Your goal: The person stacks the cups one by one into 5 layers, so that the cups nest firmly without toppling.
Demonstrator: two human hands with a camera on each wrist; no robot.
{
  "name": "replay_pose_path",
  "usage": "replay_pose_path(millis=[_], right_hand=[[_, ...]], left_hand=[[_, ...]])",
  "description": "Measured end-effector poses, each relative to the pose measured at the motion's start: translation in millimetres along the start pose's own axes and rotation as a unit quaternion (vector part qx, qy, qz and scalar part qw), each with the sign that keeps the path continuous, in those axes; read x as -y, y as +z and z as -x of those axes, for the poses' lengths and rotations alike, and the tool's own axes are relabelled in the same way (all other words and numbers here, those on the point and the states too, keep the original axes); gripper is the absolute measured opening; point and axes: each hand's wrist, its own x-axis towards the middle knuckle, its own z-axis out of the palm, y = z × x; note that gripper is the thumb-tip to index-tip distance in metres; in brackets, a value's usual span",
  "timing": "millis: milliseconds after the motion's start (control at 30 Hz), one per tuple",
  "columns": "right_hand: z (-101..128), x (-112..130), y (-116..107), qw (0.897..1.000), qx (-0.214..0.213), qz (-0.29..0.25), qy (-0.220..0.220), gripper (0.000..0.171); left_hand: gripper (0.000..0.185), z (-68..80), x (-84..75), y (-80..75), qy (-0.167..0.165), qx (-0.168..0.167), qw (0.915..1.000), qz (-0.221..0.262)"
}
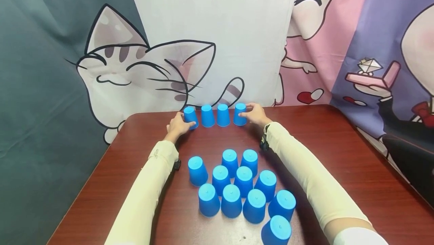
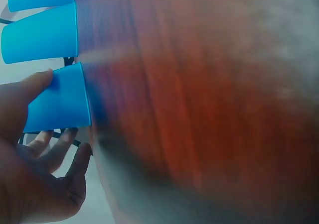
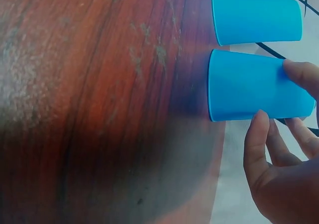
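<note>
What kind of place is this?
Probably an indoor play or filming corner: a reddish-brown table, a cartoon-printed cloth backdrop behind it, and many upside-down blue cups standing on the tabletop.

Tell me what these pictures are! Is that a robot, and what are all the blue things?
No robot here: those are a person's left hand and right hand. The wide picture comes from a camera on the person's head, looking forward and down. The other two come from a camera on each wrist. The blue things are upside-down cups on a reddish-brown table. Four make a row along the far edge; eleven more are nearer the person. The left hand grips the row's left-end cup, and the right hand grips the right-end cup.
</note>
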Motion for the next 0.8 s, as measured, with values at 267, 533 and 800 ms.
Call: replay_pose_path(millis=[267,533,800], right_hand=[[-1,1,2,1.000,-0.002,0.003,-0.002,0.055],[-2,2,3,1.000,0.005,-0.002,0.004,0.056],[-4,-1,4,1.000,0.009,-0.002,0.007,0.055]], left_hand=[[0.071,-1.6,-4.6,-0.9,0.001,0.015,0.9998,-0.011],[0.072,-2.4,-9.4,0.6,0.012,0.025,0.9992,-0.029],[0.074,-1.5,-14.5,-0.6,0.014,0.032,0.9984,-0.044]])
